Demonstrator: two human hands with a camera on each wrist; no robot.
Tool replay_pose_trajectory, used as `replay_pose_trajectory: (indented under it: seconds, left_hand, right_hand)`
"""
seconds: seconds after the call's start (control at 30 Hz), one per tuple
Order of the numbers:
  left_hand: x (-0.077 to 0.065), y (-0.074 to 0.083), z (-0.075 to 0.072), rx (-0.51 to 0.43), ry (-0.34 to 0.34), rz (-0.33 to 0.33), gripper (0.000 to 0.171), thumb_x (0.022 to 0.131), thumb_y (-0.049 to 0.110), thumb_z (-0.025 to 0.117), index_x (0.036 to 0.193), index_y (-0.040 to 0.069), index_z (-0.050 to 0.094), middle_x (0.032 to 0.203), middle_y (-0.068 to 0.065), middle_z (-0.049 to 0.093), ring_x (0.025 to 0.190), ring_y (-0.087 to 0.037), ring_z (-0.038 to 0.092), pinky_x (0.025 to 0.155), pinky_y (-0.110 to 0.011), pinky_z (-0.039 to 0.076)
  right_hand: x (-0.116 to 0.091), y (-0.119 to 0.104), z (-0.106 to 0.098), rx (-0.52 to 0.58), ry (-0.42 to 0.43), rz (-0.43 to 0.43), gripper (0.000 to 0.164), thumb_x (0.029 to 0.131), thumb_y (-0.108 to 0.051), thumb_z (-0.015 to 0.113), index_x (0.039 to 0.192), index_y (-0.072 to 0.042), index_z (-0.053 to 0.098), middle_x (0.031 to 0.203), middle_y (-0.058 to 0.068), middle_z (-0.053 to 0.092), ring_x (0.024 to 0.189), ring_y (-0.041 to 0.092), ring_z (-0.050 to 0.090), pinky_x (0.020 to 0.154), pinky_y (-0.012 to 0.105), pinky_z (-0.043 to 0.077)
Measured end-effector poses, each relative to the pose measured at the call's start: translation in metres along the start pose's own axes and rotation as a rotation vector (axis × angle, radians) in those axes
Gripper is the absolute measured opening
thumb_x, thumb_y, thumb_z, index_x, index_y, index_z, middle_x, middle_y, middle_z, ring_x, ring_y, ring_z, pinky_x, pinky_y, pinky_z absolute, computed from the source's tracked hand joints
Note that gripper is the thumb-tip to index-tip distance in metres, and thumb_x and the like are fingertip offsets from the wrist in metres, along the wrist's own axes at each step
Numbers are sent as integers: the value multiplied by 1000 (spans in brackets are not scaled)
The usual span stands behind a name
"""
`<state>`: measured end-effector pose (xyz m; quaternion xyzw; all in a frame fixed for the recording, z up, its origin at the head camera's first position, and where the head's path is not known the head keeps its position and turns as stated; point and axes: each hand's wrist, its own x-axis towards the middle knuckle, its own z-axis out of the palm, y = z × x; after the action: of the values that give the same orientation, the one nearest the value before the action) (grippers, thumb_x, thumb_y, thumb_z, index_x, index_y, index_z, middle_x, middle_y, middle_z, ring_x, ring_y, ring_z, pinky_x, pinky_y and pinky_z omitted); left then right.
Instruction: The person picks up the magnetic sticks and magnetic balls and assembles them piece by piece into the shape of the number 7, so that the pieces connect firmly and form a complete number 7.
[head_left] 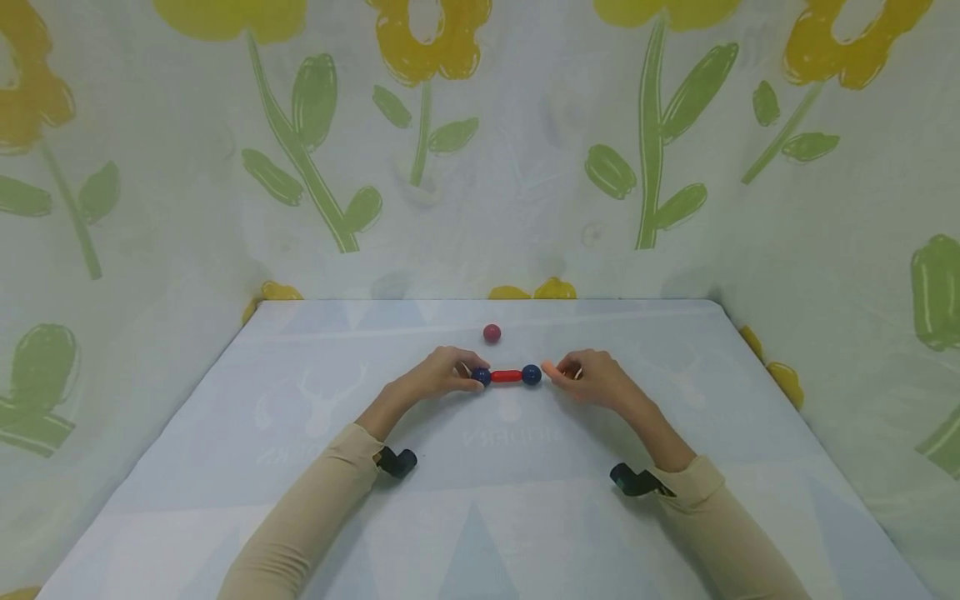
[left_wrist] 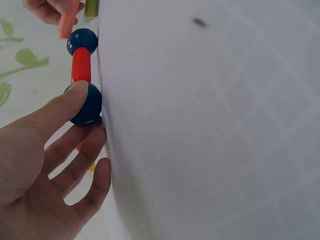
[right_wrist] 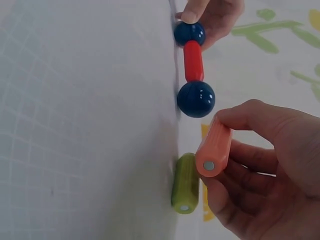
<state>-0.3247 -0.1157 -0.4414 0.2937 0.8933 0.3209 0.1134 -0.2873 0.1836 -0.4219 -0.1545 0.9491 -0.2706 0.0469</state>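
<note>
My left hand [head_left: 444, 372] pinches a dark blue ball [left_wrist: 89, 106] between thumb and fingers. A red magnetic rod [head_left: 506, 376] joins that ball to a second blue ball [right_wrist: 196, 99], and together they lie in a row on the table. In my right hand [head_left: 596, 377] is an orange magnetic rod [right_wrist: 215, 147], gripped between thumb and fingers, with a metal disc showing at one end. Its other end is close to the second blue ball, with a small gap in the head view. Beside the right fingers lies a green magnetic rod [right_wrist: 185, 184].
A red ball [head_left: 492, 333] sits farther back on the pale cloth-covered table [head_left: 480, 467]. Flower-printed fabric [head_left: 510, 167] rises behind the table and on both sides. Black camera mounts [head_left: 633, 480] project from both wrists.
</note>
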Motion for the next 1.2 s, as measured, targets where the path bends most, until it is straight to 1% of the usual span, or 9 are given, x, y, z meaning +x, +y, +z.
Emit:
replay_pose_trajectory:
  seconds: [0.17, 0.37, 0.53, 0.7, 0.8, 0.93, 1.03, 1.17, 1.2]
  left_hand:
    - [0, 0, 0, 4, -1, 4, 37, 88, 22, 74, 124, 15, 68, 115, -1, 71, 95, -14, 62, 85, -25, 54]
    - [0, 0, -1, 10, 1, 1, 37, 88, 22, 74, 124, 16, 69, 115, -1, 71, 95, -14, 62, 84, -25, 54]
    - [0, 0, -1, 0, -1, 0, 37, 88, 22, 74, 124, 15, 69, 115, -1, 71, 95, -14, 62, 84, -25, 54]
    - [-1, 0, -1, -2, -2, -1, 38, 88, 22, 74, 124, 15, 68, 114, -1, 71, 94, -14, 62, 83, -24, 54]
    - [-1, 0, -1, 1, -4, -1, 38, 88, 23, 74, 124, 15, 68, 114, -1, 71, 95, -14, 62, 83, -24, 54]
    - [-1, 0, -1, 1, -5, -5, 38, 88, 23, 74, 124, 15, 68, 114, -1, 71, 95, -14, 63, 83, -24, 54]
    - [0, 0, 0, -2, -3, -2, 38, 88, 23, 74, 124, 15, 68, 114, -1, 71, 95, -14, 63, 83, -24, 54]
    - [0, -2, 0, 0, 0, 10, 38, 88, 23, 74, 124, 14, 68, 114, -1, 71, 95, -14, 62, 83, -24, 54]
    - [0, -1, 0, -1, 0, 14, 38, 88, 23, 74, 124, 14, 68, 115, -1, 71, 95, -14, 62, 83, -24, 54]
  right_hand:
    - [-2, -2, 0, 11, -20, 12, 29, 92, -28, 66, 107, -4, 71, 85, 6, 67, 72, 16, 55, 61, 24, 47]
    - [-1, -6, 1, 13, -45, 45, 29, 92, -28, 66, 109, -4, 70, 88, 6, 68, 74, 16, 55, 62, 24, 49]
    - [-1, -7, 3, 13, -68, 75, 30, 92, -28, 66, 109, -4, 70, 90, 6, 69, 75, 15, 56, 62, 25, 50]
    - [-2, -7, 5, 37, -92, 93, 31, 93, -29, 65, 110, -3, 70, 91, 7, 69, 74, 15, 57, 63, 25, 50]
    - [-4, -7, 5, 58, -106, 91, 32, 93, -29, 65, 111, -2, 70, 94, 8, 70, 76, 16, 59, 64, 26, 52]
    - [-6, -7, 6, 65, -96, 64, 34, 93, -29, 65, 111, -1, 71, 96, 9, 72, 80, 16, 61, 67, 28, 54]
    - [-7, -7, 7, 71, -90, 78, 35, 93, -31, 65, 111, -2, 71, 95, 8, 72, 76, 15, 62, 66, 28, 54]
    - [-7, -6, 9, 98, -110, 123, 36, 93, -30, 66, 113, -1, 69, 92, 7, 71, 67, 14, 61, 62, 26, 54]
    - [-7, -6, 10, 102, -116, 123, 35, 93, -29, 65, 113, -1, 69, 92, 8, 71, 67, 13, 61, 61, 25, 54]
